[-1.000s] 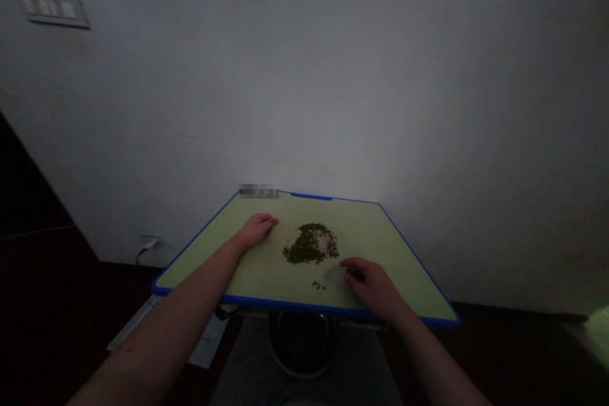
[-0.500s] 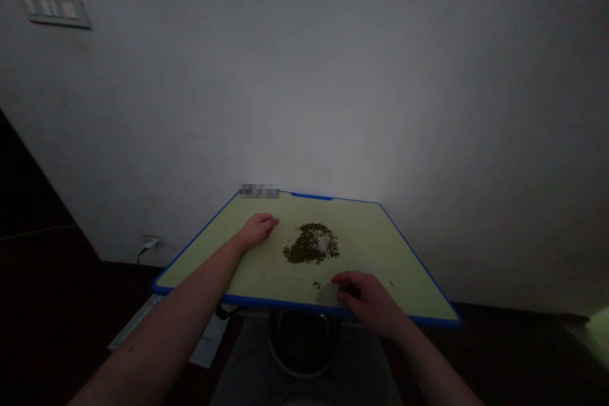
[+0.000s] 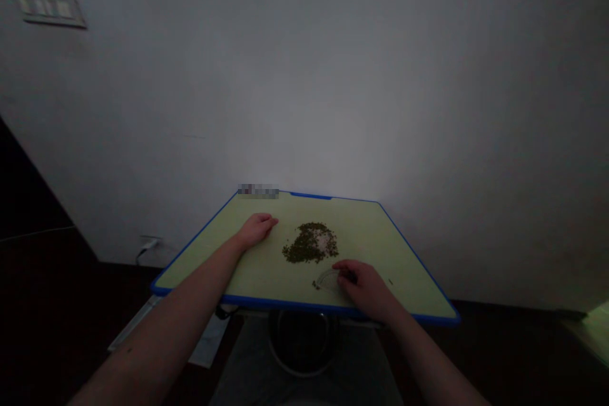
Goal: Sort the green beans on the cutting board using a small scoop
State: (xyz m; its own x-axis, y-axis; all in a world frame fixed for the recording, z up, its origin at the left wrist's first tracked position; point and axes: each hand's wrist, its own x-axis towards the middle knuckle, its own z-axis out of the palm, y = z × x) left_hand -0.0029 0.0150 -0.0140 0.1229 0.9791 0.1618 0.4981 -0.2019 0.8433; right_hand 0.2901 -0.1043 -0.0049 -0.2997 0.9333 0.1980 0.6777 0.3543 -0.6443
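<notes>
By the table's near edge point(image 3: 285, 304), stray bits point(image 3: 316, 285) are apparently being gathered with a clear piece point(image 3: 328, 277), best slid low next, pinched by the right hand point(image 3: 362, 281); left hand point(image 3: 257, 229) curled, hold unseen.

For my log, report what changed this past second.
The right hand, gripping a clear piece, went toward the near edge of the board, then back, ending slightly left of its start. A speck right of it now shows. The left hand and pile stayed put.

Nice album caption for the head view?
Left hand and right hand flank a green-and-pale pile on a blue-edged board; the right holds a clear object.
</notes>
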